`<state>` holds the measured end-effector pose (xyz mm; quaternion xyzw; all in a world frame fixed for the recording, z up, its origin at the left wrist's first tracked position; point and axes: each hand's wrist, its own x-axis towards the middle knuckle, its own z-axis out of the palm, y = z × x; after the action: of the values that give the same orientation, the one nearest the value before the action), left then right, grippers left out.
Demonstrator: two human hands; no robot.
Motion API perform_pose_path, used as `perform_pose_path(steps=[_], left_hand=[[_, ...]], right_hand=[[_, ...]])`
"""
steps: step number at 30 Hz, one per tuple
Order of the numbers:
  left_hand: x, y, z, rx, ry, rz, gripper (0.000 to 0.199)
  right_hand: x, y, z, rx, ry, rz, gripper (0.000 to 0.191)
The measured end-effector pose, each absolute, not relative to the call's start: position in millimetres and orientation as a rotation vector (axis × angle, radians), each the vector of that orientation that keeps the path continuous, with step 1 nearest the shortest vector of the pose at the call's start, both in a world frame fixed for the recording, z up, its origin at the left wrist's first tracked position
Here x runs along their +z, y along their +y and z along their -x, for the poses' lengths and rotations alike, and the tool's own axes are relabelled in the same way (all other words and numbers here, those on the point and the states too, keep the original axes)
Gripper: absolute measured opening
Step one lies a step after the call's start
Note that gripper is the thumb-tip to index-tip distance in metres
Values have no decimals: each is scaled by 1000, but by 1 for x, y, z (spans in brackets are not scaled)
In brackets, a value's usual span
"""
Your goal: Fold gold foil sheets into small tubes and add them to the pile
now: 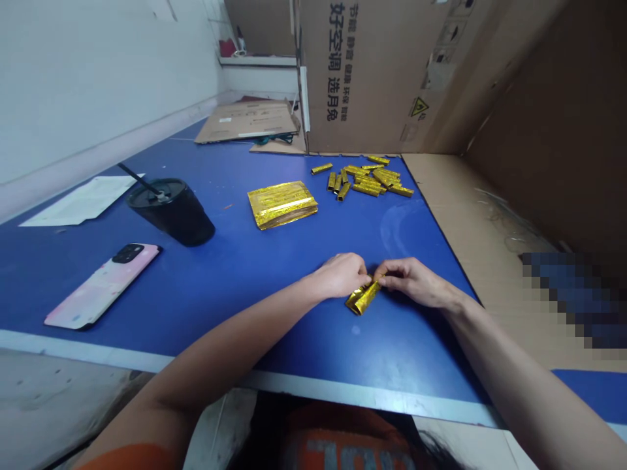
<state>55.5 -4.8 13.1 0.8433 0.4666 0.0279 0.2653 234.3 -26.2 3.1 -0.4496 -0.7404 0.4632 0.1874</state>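
A shiny gold foil strip (363, 301), partly folded lengthwise, lies at a slant on the blue table in front of me. My left hand (345, 274) is closed with its fingertips pinching the strip's upper left side. From the other side, my right hand (414, 279) pinches the strip's upper right end between thumb and fingers. Beyond my hands lies a flat stack of gold foil sheets (283, 205). Several small folded gold foil pieces (369, 179) are heaped near the table's far right edge.
A black tumbler with a straw (171, 212) stands at the left, behind a pink phone (102, 287). Paper (78, 201) lies by the wall. Flattened cardboard (249, 122) rests at the back, and a large cardboard box (377, 78) rises behind the foil heap.
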Motion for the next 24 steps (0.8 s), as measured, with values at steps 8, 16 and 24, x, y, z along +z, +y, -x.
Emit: perform_pose_path(steps=[8, 16, 24], left_hand=[[6, -16, -63, 60, 1355, -2285, 18], [1, -20, -57, 286, 1277, -2186, 14], [4, -14, -49, 490, 1032, -1899, 17]], right_hand=[[4, -25, -233, 1116, -2246, 1157, 17], [7, -28, -231, 1181, -2196, 1202, 16], [22, -37, -227, 950, -2029, 1085, 14]])
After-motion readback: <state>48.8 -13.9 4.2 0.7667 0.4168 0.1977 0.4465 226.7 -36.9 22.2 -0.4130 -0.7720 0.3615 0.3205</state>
